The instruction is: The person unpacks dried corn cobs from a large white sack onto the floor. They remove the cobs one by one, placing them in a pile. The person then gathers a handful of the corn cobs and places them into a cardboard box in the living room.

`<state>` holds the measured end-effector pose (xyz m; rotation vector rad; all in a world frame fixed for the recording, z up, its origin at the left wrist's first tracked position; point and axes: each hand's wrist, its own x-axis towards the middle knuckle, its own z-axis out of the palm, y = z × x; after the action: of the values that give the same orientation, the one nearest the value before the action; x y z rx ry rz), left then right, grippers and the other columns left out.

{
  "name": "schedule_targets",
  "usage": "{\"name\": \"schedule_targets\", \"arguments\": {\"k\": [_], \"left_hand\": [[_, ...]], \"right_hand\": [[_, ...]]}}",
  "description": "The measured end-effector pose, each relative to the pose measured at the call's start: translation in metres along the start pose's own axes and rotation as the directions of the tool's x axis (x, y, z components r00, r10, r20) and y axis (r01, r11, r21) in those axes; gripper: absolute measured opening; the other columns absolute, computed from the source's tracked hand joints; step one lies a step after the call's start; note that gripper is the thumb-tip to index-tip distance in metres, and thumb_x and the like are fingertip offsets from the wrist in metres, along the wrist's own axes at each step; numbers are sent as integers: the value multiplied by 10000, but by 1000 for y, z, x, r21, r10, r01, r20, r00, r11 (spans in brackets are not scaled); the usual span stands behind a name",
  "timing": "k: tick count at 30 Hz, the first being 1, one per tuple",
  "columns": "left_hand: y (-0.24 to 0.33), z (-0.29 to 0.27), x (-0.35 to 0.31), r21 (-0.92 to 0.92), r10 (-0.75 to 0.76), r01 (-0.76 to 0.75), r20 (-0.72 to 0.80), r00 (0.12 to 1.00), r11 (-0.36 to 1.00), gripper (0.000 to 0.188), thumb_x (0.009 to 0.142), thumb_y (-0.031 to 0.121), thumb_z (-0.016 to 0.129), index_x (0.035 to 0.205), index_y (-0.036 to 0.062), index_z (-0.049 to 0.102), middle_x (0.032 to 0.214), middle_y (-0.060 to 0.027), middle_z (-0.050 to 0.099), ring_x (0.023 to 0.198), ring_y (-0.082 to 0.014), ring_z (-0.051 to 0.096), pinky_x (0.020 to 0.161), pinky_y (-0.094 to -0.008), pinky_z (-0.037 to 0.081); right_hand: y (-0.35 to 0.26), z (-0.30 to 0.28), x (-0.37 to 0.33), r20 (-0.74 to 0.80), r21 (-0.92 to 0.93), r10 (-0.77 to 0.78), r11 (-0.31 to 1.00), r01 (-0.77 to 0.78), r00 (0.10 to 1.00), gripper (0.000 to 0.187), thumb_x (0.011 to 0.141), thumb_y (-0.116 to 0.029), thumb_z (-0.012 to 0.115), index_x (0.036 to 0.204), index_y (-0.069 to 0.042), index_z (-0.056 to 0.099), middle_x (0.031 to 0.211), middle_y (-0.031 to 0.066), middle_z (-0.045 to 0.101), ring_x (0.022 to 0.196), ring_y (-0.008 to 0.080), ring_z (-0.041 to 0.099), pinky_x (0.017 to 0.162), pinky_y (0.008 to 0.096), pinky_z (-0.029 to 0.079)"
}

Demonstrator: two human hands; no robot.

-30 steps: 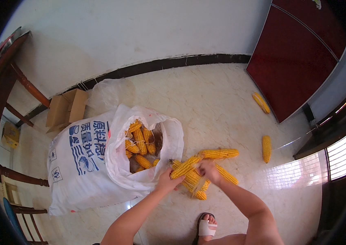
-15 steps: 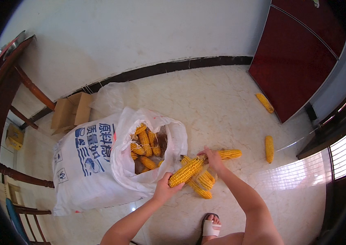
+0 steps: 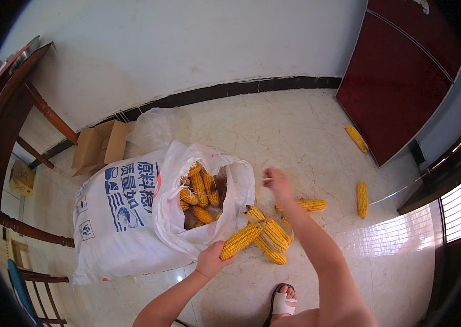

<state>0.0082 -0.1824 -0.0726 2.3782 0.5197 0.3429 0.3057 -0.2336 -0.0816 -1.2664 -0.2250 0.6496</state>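
A bare yellow corn cob (image 3: 239,241), its kernels in tight, full rows, slants in the left hand (image 3: 213,260), gripped around its lower-left end. Its other end points up and right, just beside the loosely heaped yellow cobs (image 3: 276,234).

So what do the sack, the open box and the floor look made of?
Sack: white with blue print, slightly glossy, probably woven plastic, since its mouth crumples into thin folds.
Box: matte, apparently brown cardboard, judging by its thin walls.
Floor: likely polished stone or ceramic tile, as it is pale, veined and throws back bright reflections.
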Motion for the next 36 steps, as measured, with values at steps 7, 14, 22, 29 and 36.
{"name": "schedule_targets", "arguments": {"k": [7,14,22,29,36], "left_hand": [[1,4,-17,62,95,-100,73,993,993,386,703,368,670,875,61,509,718,-121,571,646,-293,582,546,-381,463],[18,28,-3,6,-61,61,1,998,998,389,669,351,708,845,56,525,699,-121,583,627,-294,587,544,-377,468],[24,33,-6,-103,69,-58,105,992,993,384,691,336,704,865,41,530,699,-123,583,609,-261,581,546,-374,458],[14,57,18,-573,-533,370,-143,834,732,329,730,222,704,835,-3,487,689,-68,570,604,-153,531,570,-297,447],[17,80,29,-634,-504,324,-120,855,702,324,727,193,712,813,1,467,661,-45,558,564,-117,511,531,-263,432]], "right_hand": [[-37,93,-29,479,-558,326,830,-4,815,673,786,-362,618,1291,-5,353,1274,175,445,1070,255,506,821,337,466],[-6,-18,-32,154,-947,255,314,69,955,447,770,-406,576,973,-9,616,919,164,637,824,257,619,731,332,481],[6,-91,-68,231,-970,545,189,150,806,478,739,-409,607,1031,-34,556,1004,168,600,934,270,581,780,363,457],[25,-105,-164,309,-951,448,167,261,839,1267,498,-487,796,1397,-124,-21,1408,230,148,1150,413,417,926,415,404],[53,-94,-181,250,-947,25,217,239,968,624,817,-344,567,1290,-18,324,1125,235,505,911,344,574,750,376,486]]}}
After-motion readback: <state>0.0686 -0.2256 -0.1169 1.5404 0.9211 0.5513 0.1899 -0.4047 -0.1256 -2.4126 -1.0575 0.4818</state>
